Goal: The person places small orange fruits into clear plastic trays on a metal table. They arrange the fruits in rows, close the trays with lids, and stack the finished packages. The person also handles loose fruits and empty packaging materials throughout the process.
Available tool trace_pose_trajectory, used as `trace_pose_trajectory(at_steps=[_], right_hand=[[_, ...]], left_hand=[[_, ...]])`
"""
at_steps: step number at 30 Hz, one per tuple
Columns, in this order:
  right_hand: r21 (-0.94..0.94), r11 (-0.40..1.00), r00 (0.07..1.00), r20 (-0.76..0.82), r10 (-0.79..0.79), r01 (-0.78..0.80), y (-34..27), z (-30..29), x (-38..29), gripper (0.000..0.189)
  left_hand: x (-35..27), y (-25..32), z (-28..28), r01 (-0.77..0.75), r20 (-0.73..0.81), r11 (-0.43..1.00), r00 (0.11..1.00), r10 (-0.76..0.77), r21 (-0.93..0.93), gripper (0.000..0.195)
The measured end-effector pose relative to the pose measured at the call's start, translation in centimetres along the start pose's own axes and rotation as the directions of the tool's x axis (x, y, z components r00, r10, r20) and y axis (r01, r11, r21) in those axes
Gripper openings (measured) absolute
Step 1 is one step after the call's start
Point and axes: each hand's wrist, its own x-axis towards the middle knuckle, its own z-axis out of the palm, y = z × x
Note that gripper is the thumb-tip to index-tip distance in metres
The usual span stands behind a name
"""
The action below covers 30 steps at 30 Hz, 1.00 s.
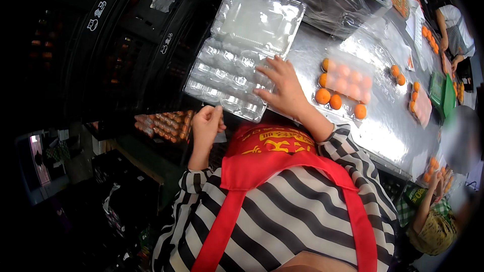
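Note:
An opened clear plastic clamshell tray (pixel 227 70) lies in front of me, its moulded cups nearest and its flat lid on the far side. My right hand (pixel 281 87) is spread over the right edge of the cups, fingers apart. Close to the tray's near left edge is my left hand (pixel 208 121), its fingers curled in; whether something thin is between them I cannot tell. Right of the tray, oranges (pixel 323 96) sit on the metal table (pixel 382 121), several of them under a translucent sheet (pixel 349 77).
Black crates (pixel 143 45) stand at the left, and a tray of packed fruit (pixel 166 125) sits lower down. A plastic-wrapped stack (pixel 336 3) is at the table's far side. A green basket (pixel 440 90) stands further right. Co-workers (pixel 455 30) are along the right.

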Motion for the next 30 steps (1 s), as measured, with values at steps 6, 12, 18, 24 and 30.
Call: trace_pose_trajectory(at_steps=[6,12,18,24,30], right_hand=[[-0.002,0.999,0.997,0.063,0.049,-0.049,0.2,2.3,-1.4,0.072],[0.169,0.985,0.999,0.028,0.033,-0.037,0.6,1.6,-1.6,0.066],[0.086,0.952,0.866,-0.397,0.304,-0.295,9.2,-4.5,-8.3,0.049],[-0.326,0.772,0.834,-0.307,0.458,-0.545,14.2,-10.3,-15.8,0.038],[0.195,0.712,0.643,-0.319,0.697,-0.675,14.1,-12.4,-14.8,0.021]], left_hand=[[1.6,3.5,-0.4,-0.546,-0.007,0.54,0.699,0.715,0.641,0.017],[4.4,1.9,2.1,-0.556,0.418,0.105,0.723,0.55,0.824,0.06],[4.9,2.4,2.1,-0.649,0.452,0.248,0.709,0.541,0.719,0.064],[4.0,6.8,5.3,-0.737,0.416,0.341,0.632,0.654,0.584,0.042],[4.2,10.9,13.5,-0.856,0.624,0.441,0.504,0.597,0.27,0.032]])
